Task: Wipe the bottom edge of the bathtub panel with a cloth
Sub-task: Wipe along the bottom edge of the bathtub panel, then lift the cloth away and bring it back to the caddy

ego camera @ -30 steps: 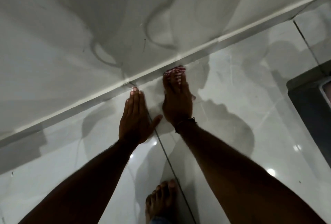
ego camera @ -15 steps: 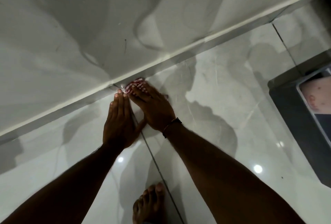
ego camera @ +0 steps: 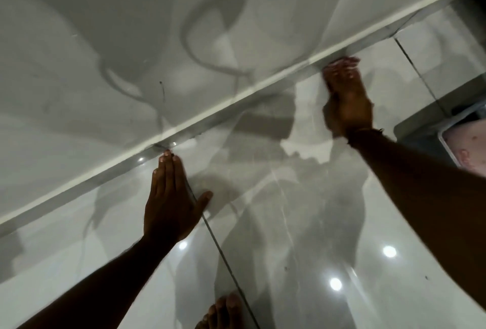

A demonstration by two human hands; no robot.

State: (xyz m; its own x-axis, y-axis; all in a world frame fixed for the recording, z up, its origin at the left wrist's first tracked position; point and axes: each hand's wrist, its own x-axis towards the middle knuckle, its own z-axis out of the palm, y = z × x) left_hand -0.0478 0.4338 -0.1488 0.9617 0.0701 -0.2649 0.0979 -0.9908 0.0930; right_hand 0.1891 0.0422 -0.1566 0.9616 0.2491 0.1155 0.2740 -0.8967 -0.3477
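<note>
Floor tiles (ego camera: 302,223) glossy, mirror-like; bathtub panel (ego camera: 92,39) smooth.

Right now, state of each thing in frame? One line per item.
Left hand: flat on the glossy grey floor tile, fingers together, fingertips near the panel edge.
Right hand: motion-blurred, pressing a pinkish cloth against the edge.
White bottom edge of the bathtub panel: cloth touching it at the right hand.
Bare foot: planted on the floor.

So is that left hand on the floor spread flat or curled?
Flat: the left hand lies palm-down on the glossy grey floor tile, fingers straight together, thumb out.
</note>
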